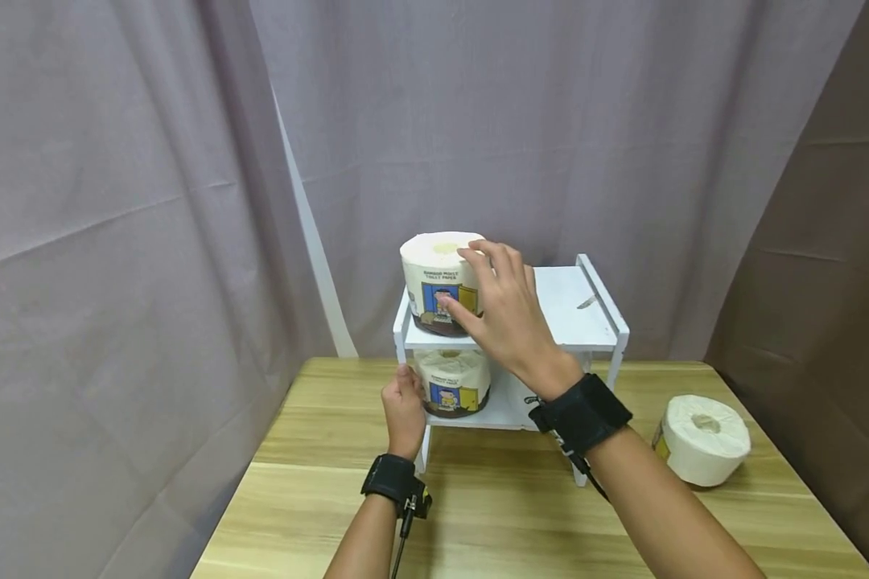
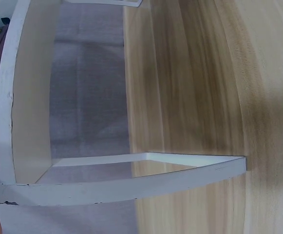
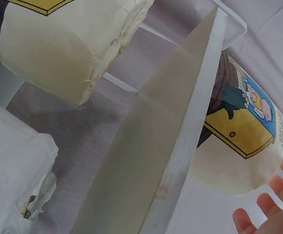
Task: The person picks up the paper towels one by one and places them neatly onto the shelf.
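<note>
A wrapped toilet paper roll [image 1: 434, 281] stands upright on the upper board of a small white two-tier shelf [image 1: 565, 314], at its left end. My right hand [image 1: 510, 314] is beside that roll, thumb in front and fingers spread near its top edge. In the right wrist view, the fingertips [image 3: 268, 204] are just off the wrapper. Below, a second toilet paper roll [image 1: 452, 386] stands on the lower board. My left hand [image 1: 404, 410] grips the shelf's left upright next to it. Only a bit of that hand shows in the left wrist view.
A third toilet paper roll [image 1: 706, 442] stands on the wooden table [image 1: 319, 498], right of the shelf. The right wrist view shows a white wrapped object [image 3: 14, 161] near the lower roll. Grey curtains [image 1: 550, 121] hang behind and at the left.
</note>
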### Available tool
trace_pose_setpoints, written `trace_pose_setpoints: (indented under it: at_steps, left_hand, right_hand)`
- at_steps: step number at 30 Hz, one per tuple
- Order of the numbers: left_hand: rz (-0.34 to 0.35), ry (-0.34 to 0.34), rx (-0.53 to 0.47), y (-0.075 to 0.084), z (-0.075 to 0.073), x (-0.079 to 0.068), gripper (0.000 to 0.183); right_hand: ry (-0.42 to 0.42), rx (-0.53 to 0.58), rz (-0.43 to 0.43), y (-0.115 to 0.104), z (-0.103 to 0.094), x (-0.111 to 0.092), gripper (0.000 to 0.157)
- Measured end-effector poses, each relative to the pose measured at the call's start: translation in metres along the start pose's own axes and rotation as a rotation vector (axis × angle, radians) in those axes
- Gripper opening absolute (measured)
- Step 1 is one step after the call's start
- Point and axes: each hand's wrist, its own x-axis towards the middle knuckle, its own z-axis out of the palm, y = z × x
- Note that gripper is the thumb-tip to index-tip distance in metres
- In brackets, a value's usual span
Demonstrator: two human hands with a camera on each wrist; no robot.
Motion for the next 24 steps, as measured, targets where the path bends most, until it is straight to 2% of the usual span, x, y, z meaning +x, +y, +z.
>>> trace_pose_setpoints:
  at_steps: [8, 17, 24]
  left_hand:
    - [0.023, 0.001, 0.001, 0.005, -0.002, 0.000, 0.053]
    - [0.004, 0.003, -0.045, 0.009, -0.014, 0.002, 0.052]
    - [0.027, 0.002, -0.043, 0.008, -0.020, 0.003, 0.052]
  right_hand:
    - [0.043, 0.029, 0.012, -0.006, -0.007, -0.005, 0.067]
    - [0.122, 0.068, -0.049, -0.011, -0.009, -0.017, 0.055]
    - [0.150, 0.091, -0.024, -0.010, -0.010, -0.022, 0.053]
